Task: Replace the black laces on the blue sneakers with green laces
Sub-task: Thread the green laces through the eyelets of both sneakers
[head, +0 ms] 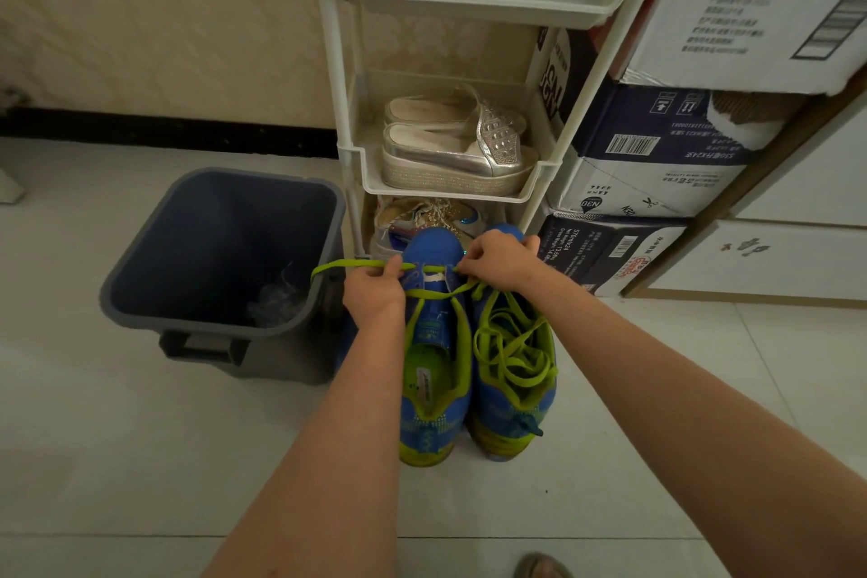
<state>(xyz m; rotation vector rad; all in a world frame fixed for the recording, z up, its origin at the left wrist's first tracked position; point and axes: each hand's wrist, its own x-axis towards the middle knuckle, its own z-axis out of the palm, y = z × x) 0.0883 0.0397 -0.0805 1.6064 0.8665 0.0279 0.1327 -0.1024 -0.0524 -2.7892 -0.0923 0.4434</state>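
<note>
Two blue sneakers with green trim stand side by side on the floor, toes pointing away from me. On the left sneaker (434, 371) a green lace (347, 267) crosses the eyelets nearest the toe. My left hand (375, 293) pinches that lace, and its free end loops out to the left. My right hand (499, 260) pinches the lace's other end over the toe area. The right sneaker (513, 399) carries a loose green lace (516, 343) threaded up its front. No black lace shows.
A grey bin (225, 249) with crumpled clear plastic inside stands just left of the sneakers. Behind them a white shoe rack (450, 155) holds silver platform shoes and other footwear. Stacked cardboard boxes (657, 155) fill the right. White floor tiles lie near me.
</note>
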